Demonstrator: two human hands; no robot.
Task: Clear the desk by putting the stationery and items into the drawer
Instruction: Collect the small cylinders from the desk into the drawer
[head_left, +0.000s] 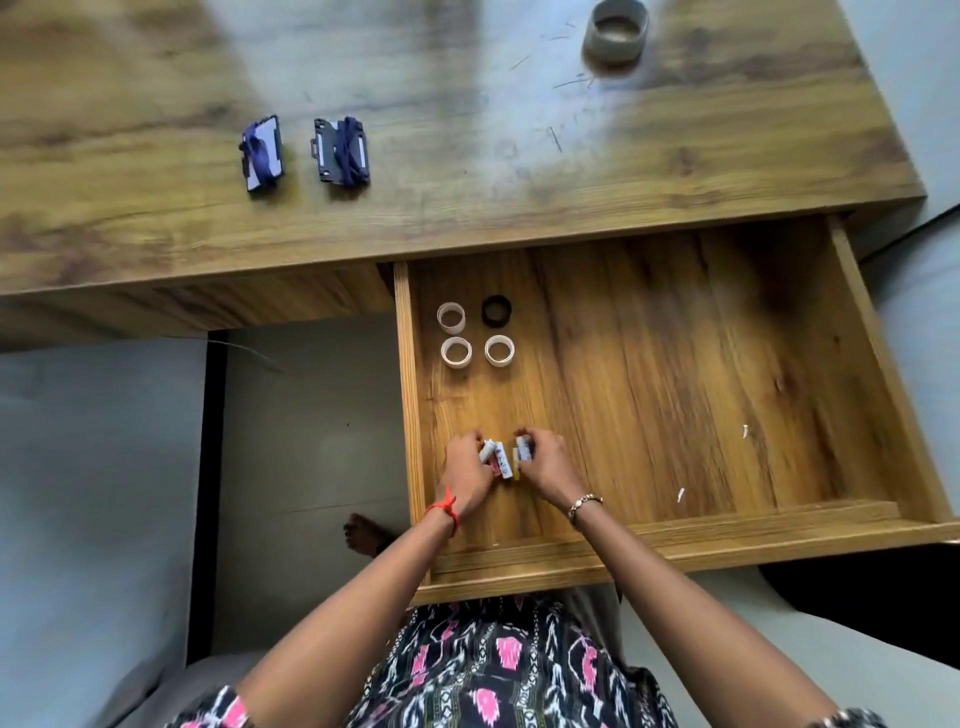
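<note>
Head cam view, looking straight down: the drawer (402, 364) is pulled well out from under the right part of the table (467, 218), and both hands are down in its front-left corner area. The left hand (467, 470) has its fingers curled round a couple of small tubes (501, 457), white with printed labels. The right hand (545, 465) is gripping another one right beside them, so the two hands are nearly touching, with the tubes bunched between them close to the drawer floor. Can't tell if the tubes are actually resting on the wood. Near the back-left corner of the drawer sit four tape rolls in a neat square, three pale tape rolls (456, 352) and one black tape roll (496, 310), just inside the left wall and well apart from the hands. The whole right side of the drawer floor is bare wood apart from two tiny white scraps (746, 431), so there's loads of room that way. Up on the table there are two badge holders (342, 151) wrapped in blue lanyards, side by side, a bit back from the front edge. A blurry grey round container (616, 34) sits near the far right. There's a red thread (445, 509) on the left wrist and a beaded bracelet (584, 505) on the right.
</note>
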